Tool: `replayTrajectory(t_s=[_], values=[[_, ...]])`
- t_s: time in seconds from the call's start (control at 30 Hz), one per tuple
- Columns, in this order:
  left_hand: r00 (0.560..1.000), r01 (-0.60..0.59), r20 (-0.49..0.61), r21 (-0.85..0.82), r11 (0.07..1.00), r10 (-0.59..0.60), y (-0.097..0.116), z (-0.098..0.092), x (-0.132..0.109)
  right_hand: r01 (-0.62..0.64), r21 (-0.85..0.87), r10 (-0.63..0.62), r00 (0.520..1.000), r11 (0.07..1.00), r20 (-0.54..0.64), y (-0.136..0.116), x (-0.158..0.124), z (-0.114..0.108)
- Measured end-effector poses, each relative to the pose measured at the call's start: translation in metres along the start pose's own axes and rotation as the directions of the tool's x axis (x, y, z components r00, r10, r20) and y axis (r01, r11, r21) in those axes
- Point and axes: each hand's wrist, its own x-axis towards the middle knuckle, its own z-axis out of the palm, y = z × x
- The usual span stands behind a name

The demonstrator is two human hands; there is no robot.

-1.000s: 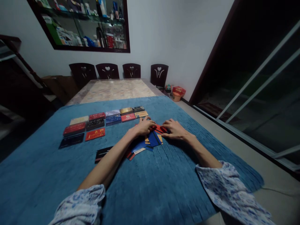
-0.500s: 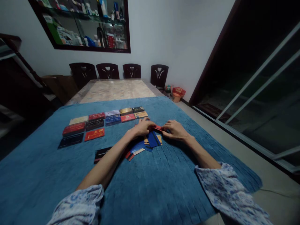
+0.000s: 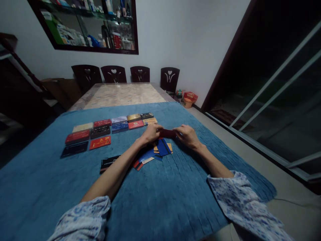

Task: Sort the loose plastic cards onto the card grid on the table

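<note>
A dark red card is held up just above the blue cloth between both my hands. My left hand pinches its left end and my right hand pinches its right end. Under and just in front of my hands lies a loose heap of cards, blue, orange and red. A black card lies alone to the left of my left forearm. Farther left, several cards lie in tidy rows.
The cloth covers the near part of a long marble-topped table. Dark chairs stand at its far end under a glass wall cabinet. A red basket sits on the floor at right, by sliding glass doors.
The red card lay flat on the cloth under my fingers; both hands have lifted it off the heap and now hold it by its ends.
</note>
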Motion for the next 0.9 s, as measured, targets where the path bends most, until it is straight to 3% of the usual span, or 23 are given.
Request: replayTrajectory(t_s=[0.4,0.73,0.9], values=[[0.999,0.009,-0.04,-0.008,1.0,-0.01,0.005,-0.002,-0.005,-0.092,0.019,0.091,0.994,0.996,0.054,-0.005,-0.002,0.004],[0.998,0.039,0.048,0.048,0.998,-0.041,0.016,-0.003,-0.008,-0.144,-0.033,0.148,0.978,0.989,0.145,-0.014,0.0,0.001],[0.994,0.058,0.082,0.118,0.991,-0.068,0.02,-0.005,-0.01,-0.144,-0.022,0.146,0.98,0.989,0.131,-0.015,0.0,0.006]])
